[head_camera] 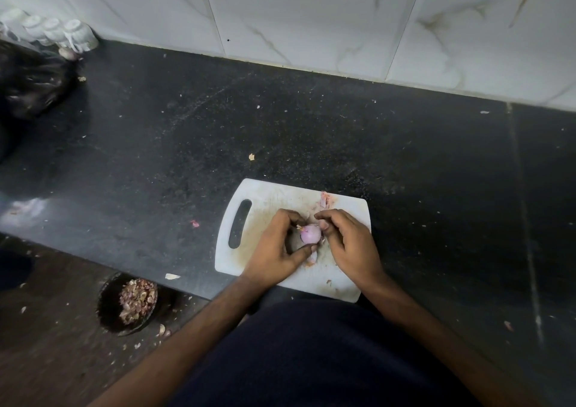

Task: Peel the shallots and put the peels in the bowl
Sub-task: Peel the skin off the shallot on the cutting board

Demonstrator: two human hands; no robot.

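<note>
Shallot [310,233] held just above white cutting board [274,199], centre of board, between both hands. Left hand [277,247]: fingers curled over the top at 11 o'clock, thumb under at 6, clamped on the bulb. Right hand [346,241] touching at 3 o'clock, fingers bent, thumb tip against bulb's side; looks like pinching skin, cannot tell if any peel is gripped. Bulb mostly bare, pale purple; dry tip points to 10 o'clock, so long axis runs approx 10–4. Judged: peel strips toward right hand, away from tip. Loose peel scrap [324,200] on board at 12 o'clock. Bowl [107,300] w/ peels sits lower down at 8 o'clock, well apart, left hand nearer. Black counter [311,132] speckled w/ bits.
</note>
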